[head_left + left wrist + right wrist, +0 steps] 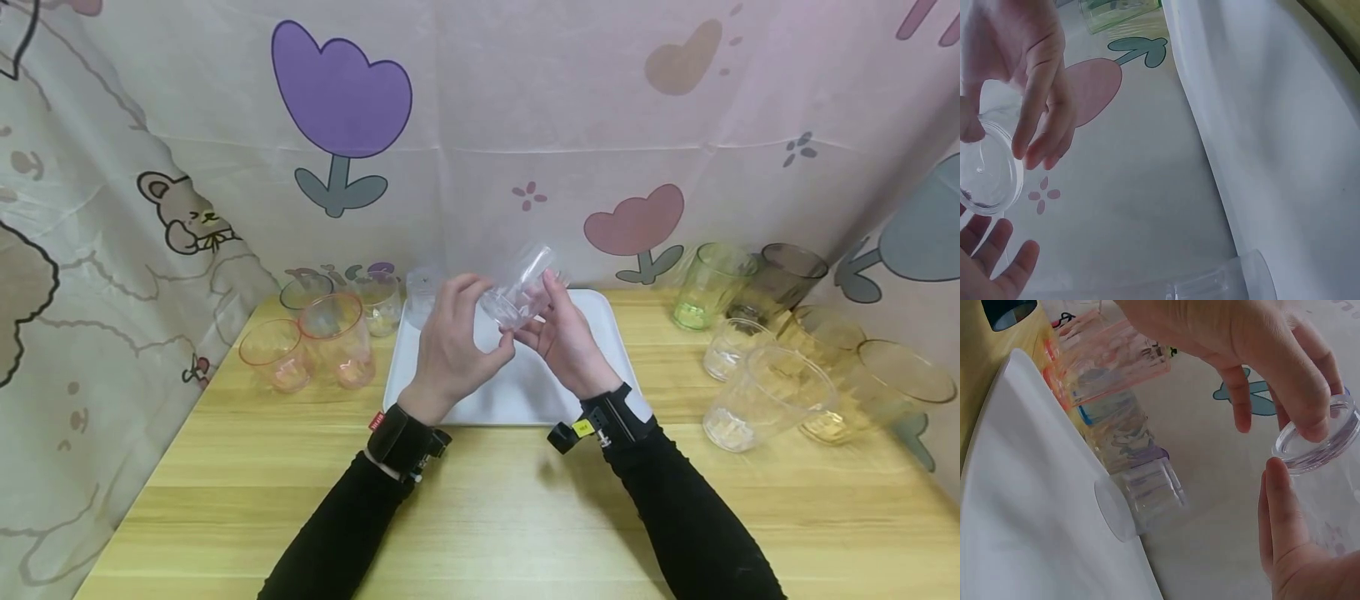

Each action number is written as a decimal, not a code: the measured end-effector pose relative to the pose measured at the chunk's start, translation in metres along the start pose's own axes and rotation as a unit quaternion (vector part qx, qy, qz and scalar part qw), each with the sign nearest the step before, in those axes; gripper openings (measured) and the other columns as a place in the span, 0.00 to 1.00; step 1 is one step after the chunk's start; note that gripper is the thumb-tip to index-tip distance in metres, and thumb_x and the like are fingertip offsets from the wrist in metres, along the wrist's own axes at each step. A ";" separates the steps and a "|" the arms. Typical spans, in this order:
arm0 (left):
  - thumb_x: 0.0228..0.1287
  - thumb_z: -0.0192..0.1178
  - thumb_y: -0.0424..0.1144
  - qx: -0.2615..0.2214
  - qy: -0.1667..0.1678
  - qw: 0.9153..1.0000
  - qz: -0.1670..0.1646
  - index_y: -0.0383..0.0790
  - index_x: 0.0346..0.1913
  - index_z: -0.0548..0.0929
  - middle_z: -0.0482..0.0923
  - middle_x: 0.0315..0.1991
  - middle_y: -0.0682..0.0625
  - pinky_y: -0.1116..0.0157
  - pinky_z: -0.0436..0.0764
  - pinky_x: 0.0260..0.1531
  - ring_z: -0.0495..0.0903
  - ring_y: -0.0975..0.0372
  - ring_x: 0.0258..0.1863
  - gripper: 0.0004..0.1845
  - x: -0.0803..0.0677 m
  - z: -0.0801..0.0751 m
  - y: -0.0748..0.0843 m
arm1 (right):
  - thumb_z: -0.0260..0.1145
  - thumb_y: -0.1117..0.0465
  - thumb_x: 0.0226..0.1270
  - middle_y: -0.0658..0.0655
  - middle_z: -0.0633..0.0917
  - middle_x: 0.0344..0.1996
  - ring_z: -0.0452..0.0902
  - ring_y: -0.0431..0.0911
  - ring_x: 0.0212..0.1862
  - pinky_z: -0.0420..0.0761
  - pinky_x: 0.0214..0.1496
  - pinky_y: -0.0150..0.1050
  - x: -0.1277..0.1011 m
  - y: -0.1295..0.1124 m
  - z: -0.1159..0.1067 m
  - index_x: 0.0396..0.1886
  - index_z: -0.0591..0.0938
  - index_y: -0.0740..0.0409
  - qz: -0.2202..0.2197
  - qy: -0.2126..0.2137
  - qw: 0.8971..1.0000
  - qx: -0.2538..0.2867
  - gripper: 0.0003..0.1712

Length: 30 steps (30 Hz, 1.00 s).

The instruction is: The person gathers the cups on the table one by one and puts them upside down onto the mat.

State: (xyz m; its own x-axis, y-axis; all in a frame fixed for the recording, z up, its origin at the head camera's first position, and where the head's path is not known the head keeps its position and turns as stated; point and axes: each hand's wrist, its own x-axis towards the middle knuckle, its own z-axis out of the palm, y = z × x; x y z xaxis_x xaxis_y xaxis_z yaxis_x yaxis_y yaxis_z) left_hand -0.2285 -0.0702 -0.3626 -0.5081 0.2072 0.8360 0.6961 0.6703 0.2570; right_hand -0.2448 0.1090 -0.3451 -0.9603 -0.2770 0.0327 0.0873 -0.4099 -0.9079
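My right hand (pixel 566 342) holds a clear drinking glass (pixel 517 296) tilted above the white tray (pixel 517 400), thumb on one side and fingers underneath. The left hand (pixel 453 346) is beside the glass's lower end, thumb and fingers spread in a loose curve. In the right wrist view, a left finger (pixel 1313 422) overlaps the round end of the glass; whether it presses there I cannot tell. That same round end (pixel 988 169) faces the left wrist camera. Another clear glass (pixel 422 292), with a wide foot, stands at the tray's back left.
To the left are pink-tinted glasses (pixel 276 358), with a grey one (pixel 303 293) and a clear one (pixel 381 304) behind. Right of the tray stand a green glass (pixel 712 287), a dark one (pixel 783 279), amber ones (pixel 900 383) and clear ones (pixel 757 400). A printed curtain (pixel 480 108) hangs behind.
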 end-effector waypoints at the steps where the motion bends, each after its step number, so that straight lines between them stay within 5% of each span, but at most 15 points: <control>1: 0.52 0.73 0.41 -0.005 -0.001 1.000 0.006 0.34 0.64 0.72 0.72 0.60 0.39 0.58 0.84 0.44 0.76 0.51 0.56 0.36 0.000 0.000 0.000 | 0.50 0.34 0.80 0.58 0.77 0.59 0.86 0.44 0.46 0.86 0.50 0.35 0.000 0.000 0.000 0.77 0.60 0.58 0.000 -0.001 1.000 0.000 0.41; 8: 0.52 0.75 0.41 -0.019 -0.004 1.000 0.023 0.34 0.65 0.71 0.70 0.61 0.39 0.60 0.84 0.43 0.74 0.51 0.57 0.38 0.000 0.001 0.003 | 0.50 0.33 0.79 0.56 0.80 0.56 0.85 0.43 0.42 0.84 0.40 0.31 -0.001 0.003 0.001 0.77 0.61 0.55 -0.003 -0.020 1.000 0.001 0.40; 16: 0.51 0.78 0.38 -0.019 -0.006 1.000 0.014 0.34 0.65 0.71 0.68 0.62 0.39 0.60 0.86 0.41 0.73 0.50 0.58 0.39 -0.002 0.001 0.003 | 0.49 0.33 0.80 0.56 0.76 0.56 0.83 0.43 0.47 0.86 0.51 0.37 -0.001 0.007 0.005 0.76 0.60 0.52 0.021 -0.039 0.999 -0.002 0.39; 30: 0.53 0.76 0.38 -0.025 0.005 1.000 0.017 0.33 0.64 0.72 0.70 0.61 0.37 0.59 0.84 0.50 0.73 0.49 0.60 0.36 0.002 -0.004 0.002 | 0.45 0.30 0.79 0.51 0.79 0.51 0.80 0.41 0.43 0.83 0.47 0.35 -0.001 0.007 0.002 0.76 0.61 0.58 0.020 -0.046 0.996 -0.077 0.44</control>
State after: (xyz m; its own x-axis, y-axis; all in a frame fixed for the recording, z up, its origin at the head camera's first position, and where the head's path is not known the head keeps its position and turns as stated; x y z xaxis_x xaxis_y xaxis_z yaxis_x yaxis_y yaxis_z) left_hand -0.2262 -0.0706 -0.3582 -0.4793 0.2219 0.8491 0.7375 0.6262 0.2527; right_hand -0.2431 0.1049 -0.3510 -0.9281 -0.3712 0.0278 0.0756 -0.2611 -0.9624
